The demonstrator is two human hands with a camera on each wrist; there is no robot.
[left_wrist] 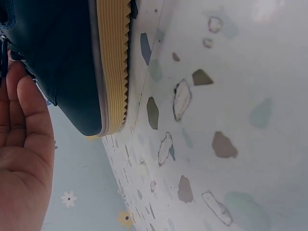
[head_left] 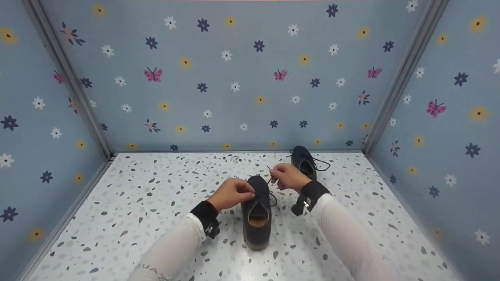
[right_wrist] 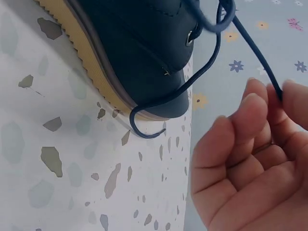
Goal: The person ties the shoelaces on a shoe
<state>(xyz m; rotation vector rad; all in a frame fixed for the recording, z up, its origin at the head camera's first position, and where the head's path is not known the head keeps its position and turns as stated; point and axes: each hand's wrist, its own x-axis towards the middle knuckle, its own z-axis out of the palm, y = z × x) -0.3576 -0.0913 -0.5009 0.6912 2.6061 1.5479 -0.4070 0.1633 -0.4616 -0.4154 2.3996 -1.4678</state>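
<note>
A dark blue lace-up shoe (head_left: pixel 257 235) with a ridged tan sole (left_wrist: pixel 112 72) stands upright on the speckled surface, toe pointing away. Over its lacing, the left hand (head_left: pixel 231 194) has thumb and fingers pinched together, seemingly on the shoelace; the exact grip is partly hidden. To the right of the toe, the right hand (head_left: pixel 288 177) pinches a shoelace (right_wrist: pixel 257 55) between thumb and forefinger, drawing it up from the shoe. Another length of lace loops down past the toe, its free end resting near the sole in the right wrist view.
A second dark shoe (head_left: pixel 300 154) with loose laces stands behind the right hand, near the back wall. Blue flowered panels (head_left: pixel 234 78) enclose the white speckled surface (head_left: pixel 156 183) at the back and both sides.
</note>
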